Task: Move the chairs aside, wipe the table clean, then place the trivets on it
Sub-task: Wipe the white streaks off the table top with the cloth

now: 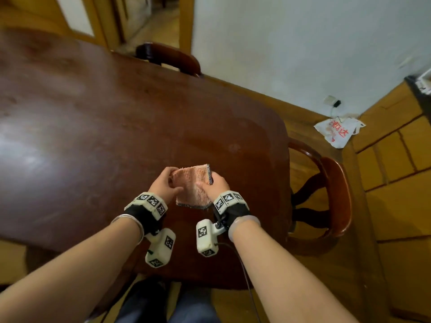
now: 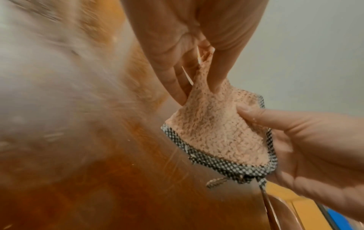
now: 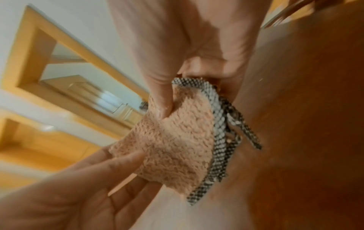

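Note:
A pink terry cloth with a black-and-white checked edge is held up just above the dark brown wooden table, near its front right corner. My left hand pinches the cloth's left edge between thumb and fingers. My right hand grips its right side, thumb on top. The left wrist view shows the cloth pulled between my left hand and my right hand. The right wrist view shows the cloth pinched by my right hand. No trivets are in view.
A dark wooden chair stands off the table's right side, pulled away. Another chair back shows at the table's far edge. A white plastic bag lies on the wooden floor by the wall. A doorway opens beyond.

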`<state>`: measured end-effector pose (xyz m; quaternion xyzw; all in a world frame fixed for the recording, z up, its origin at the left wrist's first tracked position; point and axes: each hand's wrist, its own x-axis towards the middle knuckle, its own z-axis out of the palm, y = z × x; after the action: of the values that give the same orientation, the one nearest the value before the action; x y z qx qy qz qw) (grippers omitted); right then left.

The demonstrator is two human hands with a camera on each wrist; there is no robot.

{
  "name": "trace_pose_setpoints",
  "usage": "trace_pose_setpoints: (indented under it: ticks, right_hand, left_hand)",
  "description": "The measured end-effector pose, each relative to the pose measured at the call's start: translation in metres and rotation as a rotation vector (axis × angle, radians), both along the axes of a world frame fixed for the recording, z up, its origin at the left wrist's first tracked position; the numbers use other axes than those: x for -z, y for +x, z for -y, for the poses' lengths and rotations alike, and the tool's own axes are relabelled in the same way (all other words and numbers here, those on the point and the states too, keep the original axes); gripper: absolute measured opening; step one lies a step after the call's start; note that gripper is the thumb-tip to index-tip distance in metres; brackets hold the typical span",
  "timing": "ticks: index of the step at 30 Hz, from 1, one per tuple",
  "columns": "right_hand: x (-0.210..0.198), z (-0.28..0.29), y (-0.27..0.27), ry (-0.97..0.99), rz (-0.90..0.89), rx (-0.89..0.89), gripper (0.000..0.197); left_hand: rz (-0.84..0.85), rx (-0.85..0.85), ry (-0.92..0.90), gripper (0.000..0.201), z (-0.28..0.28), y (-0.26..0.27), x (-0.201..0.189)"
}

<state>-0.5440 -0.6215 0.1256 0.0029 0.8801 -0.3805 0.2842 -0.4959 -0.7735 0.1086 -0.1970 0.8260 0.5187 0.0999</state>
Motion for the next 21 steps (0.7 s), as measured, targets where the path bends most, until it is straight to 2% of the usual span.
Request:
trace_pose_setpoints:
  ticks: [6, 11, 16, 19, 21]
  right_hand:
    - [-0.029, 0.063, 0.036, -0.058, -0.007, -0.341, 0.035]
    - [-0.045, 0.122, 0.094, -0.032, -0.071, -0.640, 0.030]
    - [-0.053, 0.203, 0.186, -0.029, -0.124, -0.944, 0.034]
    - [-0.054, 0.252, 0.260, -0.010, -0.146, -1.108, 0.050]
    - [-0.054, 0.279, 0.313, -0.013, -0.145, -1.220, 0.053]
  left_hand:
    - [-0.018, -0.386, 0.041, 0.043, 0.044, 0.082, -0.025]
    - [-0.016, -0.683, 0.025, 0.042, 0.070, 0.170, -0.040]
    - [-0.058, -0.992, 0.074, 0.045, 0.106, 0.282, -0.050]
    - [-0.019, -1.141, 0.076, 0.050, 0.130, 0.362, -0.046]
    - [-0.022, -1.248, 0.094, 0.049, 0.145, 0.417, -0.039]
